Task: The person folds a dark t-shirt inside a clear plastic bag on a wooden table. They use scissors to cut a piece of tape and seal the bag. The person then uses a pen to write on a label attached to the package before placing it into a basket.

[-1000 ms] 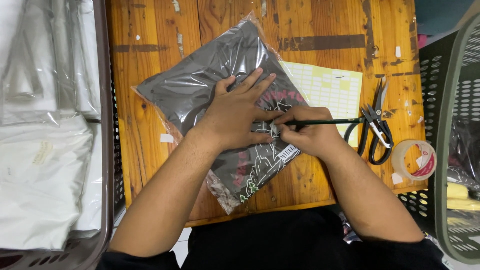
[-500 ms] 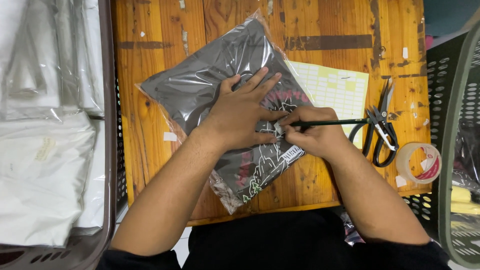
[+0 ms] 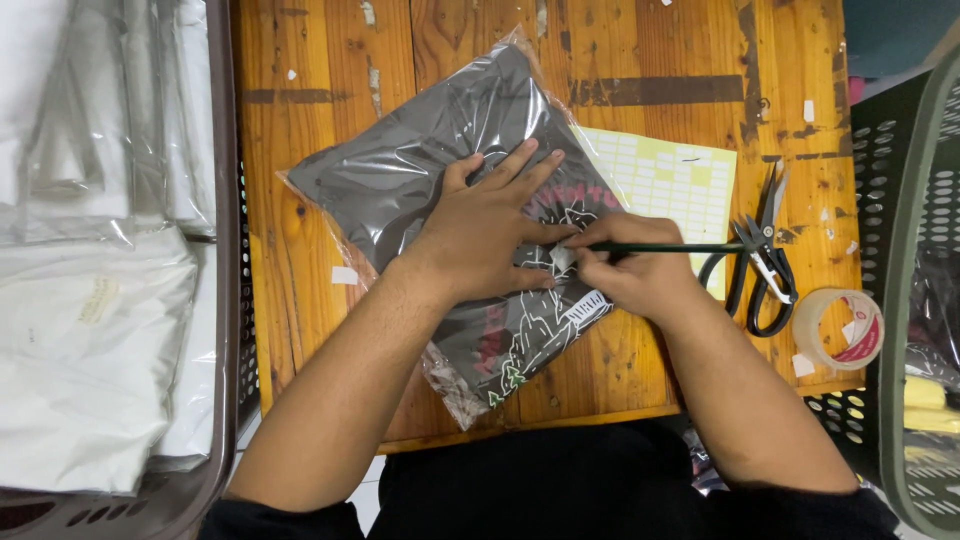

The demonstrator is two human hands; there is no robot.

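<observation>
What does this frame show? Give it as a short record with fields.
Surface: wooden table
Left hand: flat on bagged dark shirt
Right hand: holds pen, tip at small white label on the bag
Under bag corner: yellow sticker sheet
Right of sheet: scissors, tape roll
Left side: basket of white bagged items
Right side: perforated basket
</observation>
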